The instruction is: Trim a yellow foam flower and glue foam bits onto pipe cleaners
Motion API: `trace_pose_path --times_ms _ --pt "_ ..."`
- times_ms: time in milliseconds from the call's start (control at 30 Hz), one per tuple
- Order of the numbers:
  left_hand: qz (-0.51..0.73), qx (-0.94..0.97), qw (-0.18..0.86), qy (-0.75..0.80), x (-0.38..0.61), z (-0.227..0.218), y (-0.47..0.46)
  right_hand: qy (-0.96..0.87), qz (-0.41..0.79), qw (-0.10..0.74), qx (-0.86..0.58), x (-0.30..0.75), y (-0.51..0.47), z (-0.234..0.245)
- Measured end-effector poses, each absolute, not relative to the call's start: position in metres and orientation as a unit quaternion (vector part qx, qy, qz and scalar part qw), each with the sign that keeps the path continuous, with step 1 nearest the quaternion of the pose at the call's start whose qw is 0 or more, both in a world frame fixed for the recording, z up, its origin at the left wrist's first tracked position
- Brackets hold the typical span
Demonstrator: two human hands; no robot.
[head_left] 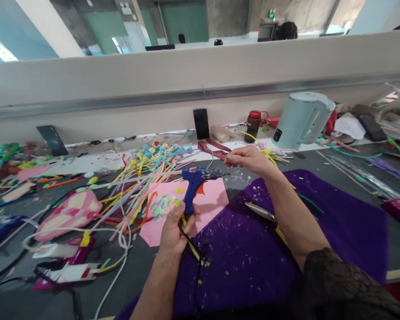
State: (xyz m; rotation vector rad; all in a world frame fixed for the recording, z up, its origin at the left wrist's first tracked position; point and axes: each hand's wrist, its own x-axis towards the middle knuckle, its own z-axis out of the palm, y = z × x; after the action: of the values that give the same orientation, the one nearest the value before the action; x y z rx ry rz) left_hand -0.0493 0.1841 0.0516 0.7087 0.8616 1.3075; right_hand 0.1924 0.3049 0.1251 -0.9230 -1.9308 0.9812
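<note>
My left hand (pixel 176 229) is wrapped round the lower handle of a blue hot glue gun (pixel 193 184), whose nozzle points right. A clear glue stick (pixel 156 176) sticks out of the gun's back end. A yellow pipe cleaner (pixel 192 250) and the gun's black cord run down by the left palm. My right hand (pixel 248 158) is raised just above and right of the nozzle, its fingers pinched together; what they hold, if anything, is too small to make out. Scissors (pixel 262 212) lie below the right forearm on a purple cloth (pixel 233 262). Small cut bits lie on pink paper (pixel 213 202).
Pipe cleaners (pixel 143 164) in many colours lie heaped at left. Behind stand a phone (pixel 201 124), a brown bottle (pixel 252 126) and a pale kettle (pixel 296 120). Power strips (pixel 76 258) with tangled white cables (pixel 120 266) sit front left, near a pink padded piece (pixel 70 211).
</note>
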Motion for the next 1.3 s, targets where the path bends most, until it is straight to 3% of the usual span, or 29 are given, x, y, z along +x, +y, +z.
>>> trace_pose_path --times_ms 167,300,700,933,1300 --pt "0.58 0.334 0.637 0.382 -0.05 0.049 0.183 -0.79 0.373 0.369 -0.317 0.182 0.299 0.123" --pt "0.581 0.339 0.63 0.388 -0.05 0.047 0.184 -0.808 0.301 0.387 -0.328 0.173 0.3 0.119" --pt "0.578 0.347 0.618 0.404 -0.046 0.049 0.183 -0.855 0.094 0.332 -0.388 0.159 0.298 0.113" --pt "0.582 0.338 0.618 0.406 -0.047 0.047 0.184 -0.78 0.19 0.412 -0.431 0.175 0.312 0.109" --pt "0.595 0.303 0.637 0.386 -0.051 0.046 0.185 -0.755 0.253 0.435 -0.42 0.188 0.31 0.116"
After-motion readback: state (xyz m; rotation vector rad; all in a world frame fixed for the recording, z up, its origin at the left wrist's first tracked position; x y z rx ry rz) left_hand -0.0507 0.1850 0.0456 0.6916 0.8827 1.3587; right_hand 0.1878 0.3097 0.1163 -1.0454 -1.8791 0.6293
